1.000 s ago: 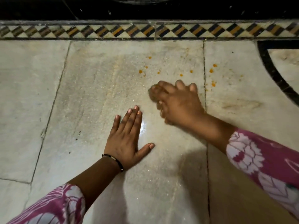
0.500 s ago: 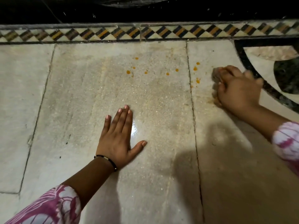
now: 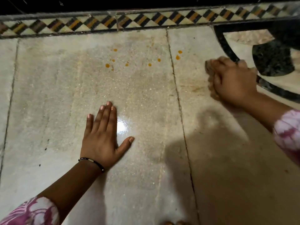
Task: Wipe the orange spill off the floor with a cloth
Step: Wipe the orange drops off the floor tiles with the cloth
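Several small orange spill drops (image 3: 107, 65) dot the pale marble floor (image 3: 48, 95) in the upper middle, with two more drops (image 3: 178, 57) just right of a tile joint. My right hand (image 3: 233, 83) presses a crumpled brownish cloth (image 3: 209, 69) onto the floor at the right, a little right of and below those two drops. Most of the cloth is hidden under the fingers. A faint orange smear (image 3: 193, 88) lies left of the cloth. My left hand (image 3: 102, 137) rests flat on the floor with fingers spread, below the drops, a black band on its wrist.
A patterned border strip (image 3: 146, 21) of black, orange and white diamonds runs along the top, with dark floor beyond it. A black curved inlay (image 3: 227, 46) and a dark stone patch (image 3: 274, 60) lie at the upper right. A bright glare spot (image 3: 122, 126) sits beside my left hand.
My right hand with the cloth has swept from the middle, near the drops, rightward across the tile joint. My left hand has stayed planted on the floor.
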`<state>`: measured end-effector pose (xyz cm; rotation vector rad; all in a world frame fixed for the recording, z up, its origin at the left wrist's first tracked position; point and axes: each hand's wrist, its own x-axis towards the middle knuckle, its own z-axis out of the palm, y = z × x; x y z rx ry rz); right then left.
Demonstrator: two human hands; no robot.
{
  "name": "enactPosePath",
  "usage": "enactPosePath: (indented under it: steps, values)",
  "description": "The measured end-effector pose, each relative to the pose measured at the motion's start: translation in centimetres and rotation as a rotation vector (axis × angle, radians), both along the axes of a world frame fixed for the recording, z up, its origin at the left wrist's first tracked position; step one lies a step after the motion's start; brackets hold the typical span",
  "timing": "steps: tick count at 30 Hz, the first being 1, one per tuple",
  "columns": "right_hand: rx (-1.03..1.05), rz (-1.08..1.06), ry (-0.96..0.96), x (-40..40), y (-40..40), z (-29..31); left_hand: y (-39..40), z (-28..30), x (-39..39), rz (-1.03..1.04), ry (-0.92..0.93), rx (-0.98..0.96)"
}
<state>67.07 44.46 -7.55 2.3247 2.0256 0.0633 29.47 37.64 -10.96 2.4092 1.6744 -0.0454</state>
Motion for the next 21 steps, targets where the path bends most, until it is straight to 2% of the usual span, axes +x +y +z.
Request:
enactPosePath:
  steps: [3,5,8,11,14,16,19,21]
  values:
    - [-0.027,-0.035,0.084,-1.3,7.4,0.1,-0.1,0.1,-0.1,-0.002,0.003,-0.013]
    - [-0.065,0.097,0.078,-4.3,9.9,0.1,0.0,0.2,0.0,-0.004,0.003,-0.022]
    - [-0.091,0.372,0.075,-8.6,7.7,0.0,0.0,0.2,0.0,0.0,-0.012,-0.008]
    - [-0.105,0.536,0.121,-6.9,2.3,-0.4,0.4,0.9,0.7,0.015,-0.105,0.012]
    - [-0.029,0.355,0.126,-1.6,1.8,-0.2,1.7,1.1,3.5,-0.057,-0.145,0.038]
    - [0.04,0.203,0.084,0.7,4.3,-0.1,2.4,0.4,5.5,-0.098,-0.101,0.004]
    - [0.051,0.04,0.044,-0.2,10.9,-0.1,2.8,-0.6,6.2,-0.117,-0.013,-0.012]
    - [0.019,0.029,0.1,-3.4,14.3,0.2,2.7,-0.5,6.2,-0.124,-0.005,-0.011]
